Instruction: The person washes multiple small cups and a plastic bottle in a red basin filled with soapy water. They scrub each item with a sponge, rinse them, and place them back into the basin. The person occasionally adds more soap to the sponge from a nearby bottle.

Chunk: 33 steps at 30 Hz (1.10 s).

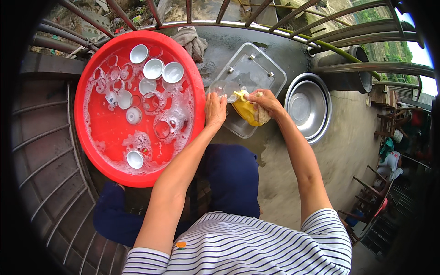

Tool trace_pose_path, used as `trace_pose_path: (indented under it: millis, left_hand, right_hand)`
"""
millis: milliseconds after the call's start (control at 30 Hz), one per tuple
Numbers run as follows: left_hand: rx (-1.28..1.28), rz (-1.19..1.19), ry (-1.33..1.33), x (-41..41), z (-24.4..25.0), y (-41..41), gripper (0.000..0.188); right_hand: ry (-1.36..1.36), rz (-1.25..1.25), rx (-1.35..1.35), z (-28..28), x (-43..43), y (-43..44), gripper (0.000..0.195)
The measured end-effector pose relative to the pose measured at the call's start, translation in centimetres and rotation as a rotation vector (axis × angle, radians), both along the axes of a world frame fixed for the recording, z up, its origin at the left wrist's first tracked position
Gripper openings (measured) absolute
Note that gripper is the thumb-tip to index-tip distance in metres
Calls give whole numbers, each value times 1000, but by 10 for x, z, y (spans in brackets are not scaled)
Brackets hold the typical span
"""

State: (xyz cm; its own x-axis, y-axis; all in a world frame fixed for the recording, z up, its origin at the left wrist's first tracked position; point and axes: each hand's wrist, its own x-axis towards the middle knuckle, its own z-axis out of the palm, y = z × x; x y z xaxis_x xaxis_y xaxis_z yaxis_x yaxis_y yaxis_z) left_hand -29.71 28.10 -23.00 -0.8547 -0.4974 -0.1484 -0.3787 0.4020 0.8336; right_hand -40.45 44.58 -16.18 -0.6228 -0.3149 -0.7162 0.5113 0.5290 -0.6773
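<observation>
My left hand (216, 109) holds clear drinking glasses (223, 88) over the near left part of a clear plastic bin (275, 80). Just to the right, my right hand (267, 102) grips a yellow dish-soap bottle (244, 111) by its top, with a beige cloth (263, 114) bunched under the palm. The bottle's nozzle points left, close to the glasses. At the left stands a large red plastic basin (113, 137) of sudsy water, in which several white bowls (153, 68), small cups and clear glasses (162, 129) lie or float.
Two nested metal basins (307, 106) stand right of the bin. A grey rag (193, 43) lies behind the red basin. Metal railings (223, 24) curve along the far side. A dark bucket (357, 70) is at the far right, with wooden chairs (373, 192) lower down.
</observation>
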Motion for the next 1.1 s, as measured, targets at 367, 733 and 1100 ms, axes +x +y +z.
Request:
trace_pose_path:
  millis: [367,733,1100]
  left_hand:
    - [96,-58,-58,-13,-14,6,30]
    - [113,-40,-89,-20,-6,5,33]
    - [373,173,-87,-6,-8,-23,37]
  right_hand:
    - [209,82,220,-6,-21,11,41]
    - [276,90,250,-7,-25,0,38]
    - [554,189,165,-2,2,26,43]
